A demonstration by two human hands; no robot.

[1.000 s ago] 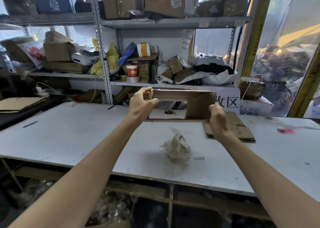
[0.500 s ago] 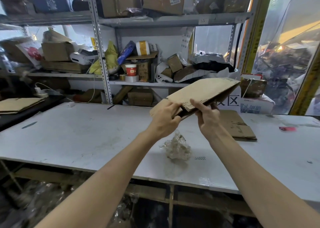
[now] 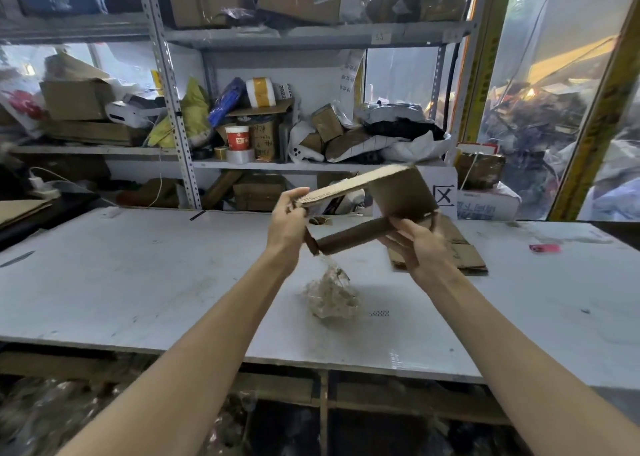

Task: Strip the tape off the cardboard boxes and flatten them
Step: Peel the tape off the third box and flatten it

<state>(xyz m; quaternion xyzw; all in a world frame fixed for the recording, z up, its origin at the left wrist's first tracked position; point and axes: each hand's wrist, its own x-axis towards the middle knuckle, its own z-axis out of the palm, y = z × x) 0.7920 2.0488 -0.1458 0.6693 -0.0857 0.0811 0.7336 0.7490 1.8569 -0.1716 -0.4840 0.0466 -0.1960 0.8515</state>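
Over the table [image 3: 138,282], the flattened box [image 3: 401,192] now gapes open.

bright daylight from the right windows [image 3: 554,92], wide-angle bending at edges, slight motion blur.

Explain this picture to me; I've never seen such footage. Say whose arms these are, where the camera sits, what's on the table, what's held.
No machine: these are a person's bare arms, filmed by one wide-angle camera worn on the head, looking forward and down. The left hand and right hand both grip a half-collapsed cardboard box above a white table. On it lie a crumpled wad of clear tape, flattened cardboard and a small pink object. Cluttered shelves stand behind.
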